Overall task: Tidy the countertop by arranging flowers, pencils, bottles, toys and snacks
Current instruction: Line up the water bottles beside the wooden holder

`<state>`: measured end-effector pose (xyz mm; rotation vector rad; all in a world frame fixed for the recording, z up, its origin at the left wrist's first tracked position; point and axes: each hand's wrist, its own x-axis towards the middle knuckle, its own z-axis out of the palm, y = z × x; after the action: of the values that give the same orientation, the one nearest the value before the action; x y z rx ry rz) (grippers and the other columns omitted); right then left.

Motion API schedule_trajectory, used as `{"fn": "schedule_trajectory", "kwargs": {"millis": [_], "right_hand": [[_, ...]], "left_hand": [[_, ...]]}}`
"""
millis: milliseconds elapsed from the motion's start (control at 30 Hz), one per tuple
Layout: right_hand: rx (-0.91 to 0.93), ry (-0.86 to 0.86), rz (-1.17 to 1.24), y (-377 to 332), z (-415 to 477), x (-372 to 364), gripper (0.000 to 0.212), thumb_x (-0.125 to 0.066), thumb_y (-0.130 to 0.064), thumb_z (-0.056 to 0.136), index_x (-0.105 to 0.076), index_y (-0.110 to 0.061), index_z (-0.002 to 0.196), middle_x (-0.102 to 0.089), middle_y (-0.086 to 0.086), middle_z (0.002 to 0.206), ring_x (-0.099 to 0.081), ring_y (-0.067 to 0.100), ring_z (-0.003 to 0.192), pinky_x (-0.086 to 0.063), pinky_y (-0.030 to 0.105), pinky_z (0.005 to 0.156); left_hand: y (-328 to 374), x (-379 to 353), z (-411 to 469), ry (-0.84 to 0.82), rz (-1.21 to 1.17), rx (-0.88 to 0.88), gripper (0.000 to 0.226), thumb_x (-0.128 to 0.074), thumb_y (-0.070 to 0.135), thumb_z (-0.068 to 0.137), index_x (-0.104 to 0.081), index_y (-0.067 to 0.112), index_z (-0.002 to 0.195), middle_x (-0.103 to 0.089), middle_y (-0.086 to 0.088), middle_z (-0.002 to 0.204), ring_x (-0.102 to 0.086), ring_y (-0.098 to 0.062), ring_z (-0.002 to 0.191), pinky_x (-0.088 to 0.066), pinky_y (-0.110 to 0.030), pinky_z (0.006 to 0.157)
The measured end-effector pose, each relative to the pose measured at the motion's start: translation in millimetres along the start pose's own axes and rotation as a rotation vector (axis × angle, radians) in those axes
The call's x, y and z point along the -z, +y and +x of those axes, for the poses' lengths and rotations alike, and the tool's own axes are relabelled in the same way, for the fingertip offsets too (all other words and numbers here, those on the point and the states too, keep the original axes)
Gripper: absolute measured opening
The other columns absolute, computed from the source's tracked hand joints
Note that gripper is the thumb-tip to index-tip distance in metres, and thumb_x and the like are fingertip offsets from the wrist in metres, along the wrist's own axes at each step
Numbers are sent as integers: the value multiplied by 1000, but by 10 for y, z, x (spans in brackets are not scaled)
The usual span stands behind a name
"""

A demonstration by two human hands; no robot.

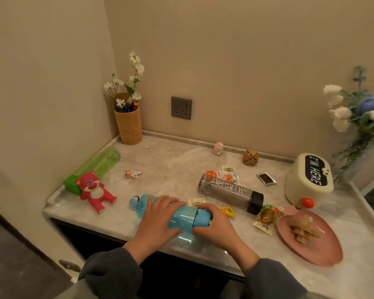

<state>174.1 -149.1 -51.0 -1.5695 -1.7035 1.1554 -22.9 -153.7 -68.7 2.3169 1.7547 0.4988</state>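
One head-worn wide-angle view, close above the counter, tilted forward and down.

The camera stands on the near side of the blue bottle (185,219), which lies low in mid-frame. Beyond the bottle the countertop (171,160) runs to the back wall. Left of it a side wall closes the view, and far right of it the picture curves.
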Motion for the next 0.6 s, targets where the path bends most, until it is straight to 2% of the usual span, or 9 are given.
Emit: {"fn": "schedule_trajectory", "kwargs": {"millis": [100, 167, 233, 300, 333, 400, 500, 600], "right_hand": [[-12, 49, 154, -125, 50, 146, 63, -84, -7, 64, -58, -23, 120, -60, 4, 114, -61, 17, 100, -56, 32, 85], [5, 80, 312, -258, 105, 247, 62, -85, -6, 66, -58, -23, 119, -61, 5, 117, -62, 20, 104, -58, 36, 85], [24, 99, 453, -405, 177, 331, 65, -86, -10, 68, -54, -26, 123, -62, 3, 116, -65, 18, 102, -60, 29, 76], [46, 133, 530, -547, 296, 396, 65, -86, -16, 70, -53, -27, 125, -65, 1, 113, -69, 17, 97, -59, 27, 72], [57, 148, 551, -615, 362, 420, 63, -86, -19, 70, -55, -28, 124, -66, 0, 112, -69, 16, 95, -60, 29, 73], [83, 166, 569, -758, 544, 462, 61, -86, -25, 67, -58, -29, 121, -67, -1, 110, -70, 16, 94, -60, 31, 74], [134, 145, 594, -967, 861, 510, 68, -84, -31, 61, -60, -26, 125, -64, 4, 117, -66, 21, 103, -56, 27, 76], [145, 110, 621, -1144, 1164, 508, 87, -85, -33, 58, -48, -29, 137, -58, 3, 123, -61, 20, 112, -57, 32, 85]], "left_hand": [[14, 117, 76, 43, -130, 8, 69, -70, 54, 72, -42, 47, 134, -42, 21, 128, -33, -2, 129, 13, -37, 116], [36, 185, 162, 89, -252, 28, 67, -68, 60, 72, -43, 47, 132, -44, 23, 123, -40, 1, 123, 7, -37, 117], [66, 248, 273, 122, -398, 49, 66, -65, 67, 68, -45, 50, 129, -44, 28, 115, -43, 9, 113, -12, -35, 117], [88, 321, 416, 139, -547, 72, 63, -64, 70, 64, -45, 58, 123, -44, 31, 110, -46, 9, 107, -36, -22, 100], [93, 363, 486, 138, -613, 88, 59, -65, 69, 63, -45, 62, 118, -45, 31, 109, -48, 9, 106, -40, -16, 91], [66, 457, 660, 131, -728, 115, 55, -69, 65, 64, -47, 64, 113, -48, 29, 109, -51, 10, 103, -43, -12, 84], [-38, 621, 951, 106, -868, 131, 51, -73, 57, 69, -52, 52, 115, -55, 16, 116, -58, 7, 101, -46, -9, 81], [-155, 798, 1237, 78, -971, 124, 42, -68, 49, 75, -54, 45, 115, -63, 12, 116, -62, 7, 98, -48, -8, 75]]}}
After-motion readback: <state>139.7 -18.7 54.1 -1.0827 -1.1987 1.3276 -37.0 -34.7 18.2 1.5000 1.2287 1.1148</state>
